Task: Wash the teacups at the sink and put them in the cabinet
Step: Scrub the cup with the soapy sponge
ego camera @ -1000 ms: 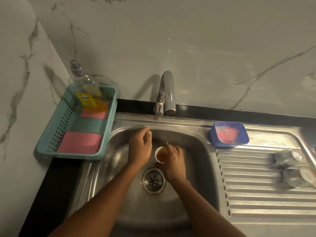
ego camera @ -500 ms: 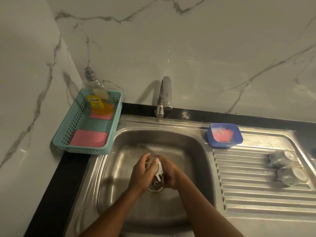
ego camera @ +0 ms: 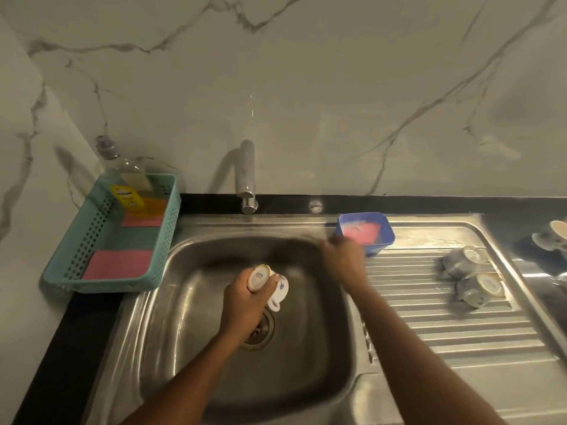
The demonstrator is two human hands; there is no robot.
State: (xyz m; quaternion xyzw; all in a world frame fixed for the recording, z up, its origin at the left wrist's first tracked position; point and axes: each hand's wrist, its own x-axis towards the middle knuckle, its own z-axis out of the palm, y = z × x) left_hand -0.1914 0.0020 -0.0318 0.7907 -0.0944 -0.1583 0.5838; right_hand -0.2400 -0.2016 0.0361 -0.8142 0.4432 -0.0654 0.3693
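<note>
My left hand (ego camera: 245,299) grips a white teacup (ego camera: 270,285) upside down over the steel sink (ego camera: 214,378), base up, its handle pointing down to the right. My right hand (ego camera: 343,256) is blurred at the sink's right rim, just beside the blue tub (ego camera: 383,233) holding a pink sponge (ego camera: 359,232); whether its fingers hold anything is unclear. Two teacups lie on their sides on the ribbed drainboard, one (ego camera: 461,262) behind the other (ego camera: 480,288). Another cup (ego camera: 552,236) shows at the right edge on the dark counter.
The tap (ego camera: 247,176) stands behind the basin, with no water visible. A teal basket (ego camera: 76,279) at the left holds a soap bottle (ego camera: 129,185) and pink cloths (ego camera: 118,264). The drain (ego camera: 260,331) sits under my left wrist. Marble walls rise behind and at the left.
My right hand let go of the cup and moved right to the blue tub. The left hand keeps the cup, now turned base up. The camera view shifted upward.
</note>
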